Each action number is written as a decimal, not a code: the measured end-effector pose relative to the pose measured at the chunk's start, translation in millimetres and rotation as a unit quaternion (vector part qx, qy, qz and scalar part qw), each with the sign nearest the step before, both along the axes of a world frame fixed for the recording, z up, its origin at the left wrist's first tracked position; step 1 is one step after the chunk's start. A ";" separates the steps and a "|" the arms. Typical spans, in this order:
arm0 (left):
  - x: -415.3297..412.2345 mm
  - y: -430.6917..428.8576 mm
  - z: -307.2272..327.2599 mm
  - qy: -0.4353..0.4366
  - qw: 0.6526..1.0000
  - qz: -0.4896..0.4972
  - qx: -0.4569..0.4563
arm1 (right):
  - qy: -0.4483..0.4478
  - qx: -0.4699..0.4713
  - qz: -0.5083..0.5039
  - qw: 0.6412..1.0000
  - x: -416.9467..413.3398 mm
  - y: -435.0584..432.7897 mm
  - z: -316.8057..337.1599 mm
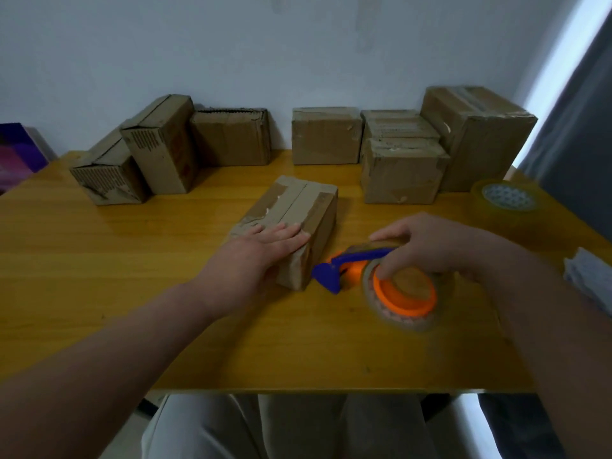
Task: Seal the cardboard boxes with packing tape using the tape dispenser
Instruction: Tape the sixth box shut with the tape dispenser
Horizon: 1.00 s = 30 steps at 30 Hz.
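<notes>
- The left hand (265,246) is lying flat, fingers straight and together, pressing down on the near end of the cardboard box (294,200) at the middle of the counter (132,293).
- That box is sitting lengthwise, running away from the person, with its top flaps closed, a seam showing down the middle and old strips of tape crossing the top.
- The right hand (427,246) is gripping the tape dispenser (356,260), fingers curled over its top and fingertips reaching into the orange hub (407,303).
- The dispenser's blue nose is pointing left and sitting just beside the box's near right corner; whether it is touching the cardboard is hard to tell.
- The clear tape roll (397,318) is riding on the hub, low over the counter and looking blurred.
- Along the back edge, against the wall (298,44), more boxes are waiting: a left group (159,144) with rough, torn edges and a right group (404,167) partly stacked.
- A spare roll of tape (505,200) is lying flat near the counter's right edge, well apart from the dispenser.
- A pale cloth (589,279) is peeking in at the far right, below a grey curtain (576,144).
</notes>
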State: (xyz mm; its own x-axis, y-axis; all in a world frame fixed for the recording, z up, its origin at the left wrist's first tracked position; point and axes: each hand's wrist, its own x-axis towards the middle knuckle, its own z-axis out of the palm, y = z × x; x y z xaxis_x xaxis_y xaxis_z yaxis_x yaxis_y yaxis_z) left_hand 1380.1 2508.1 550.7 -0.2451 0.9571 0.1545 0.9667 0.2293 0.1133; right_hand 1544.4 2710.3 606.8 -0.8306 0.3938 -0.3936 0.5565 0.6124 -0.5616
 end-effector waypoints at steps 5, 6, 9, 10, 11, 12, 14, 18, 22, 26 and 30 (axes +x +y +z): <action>-1.0 -4.2 -6.0 -0.011 0.995 0.030 0.090 | 0.093 0.138 -0.098 0.981 5.0 10.9 -8.8; -1.8 -5.3 -7.1 -0.003 0.993 0.032 0.114 | 0.096 0.156 -0.105 0.977 4.3 10.0 -15.0; 1.5 -2.3 2.3 0.038 0.989 0.035 0.135 | 0.060 0.219 -0.109 0.968 -1.3 3.3 -33.4; 3.5 0.6 10.8 0.037 0.988 0.047 0.140 | 0.044 0.230 -0.110 0.966 -3.0 -1.2 -35.0; 3.6 3.4 19.3 0.032 0.986 0.065 0.147 | 0.028 0.237 -0.103 0.966 -4.6 -5.4 -35.5; 1.7 5.7 27.6 0.028 0.984 0.083 0.154 | 0.009 0.245 -0.081 0.966 -5.8 -9.2 -36.5; -4.5 9.9 49.4 0.031 0.979 0.103 0.173 | -0.021 0.269 -0.026 0.962 -6.3 -15.3 -38.7; -13.5 17.8 96.8 0.047 0.981 0.105 0.159 | -0.020 0.299 0.004 0.954 -5.2 -17.5 -35.3; -16.4 21.6 134.4 0.040 0.990 0.091 0.103 | 0.117 0.311 -0.030 0.943 -9.2 -21.9 -14.9; -4.8 28.5 140.3 0.023 0.996 0.068 0.046 | 0.307 0.094 -0.014 0.947 -19.2 -34.8 8.2; 8.0 26.8 126.3 0.068 0.981 0.110 0.142 | 0.313 -0.144 0.008 0.939 -26.5 -45.2 3.3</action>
State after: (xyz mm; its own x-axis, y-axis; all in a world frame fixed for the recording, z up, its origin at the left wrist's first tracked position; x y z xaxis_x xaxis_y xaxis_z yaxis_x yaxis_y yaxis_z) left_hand 1388.1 2534.9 677.1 -0.3999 0.7963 0.4539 0.9078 0.4125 0.0760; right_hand 1517.9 2665.1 610.1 -0.9398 0.3309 0.0850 0.0547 0.3913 -0.9186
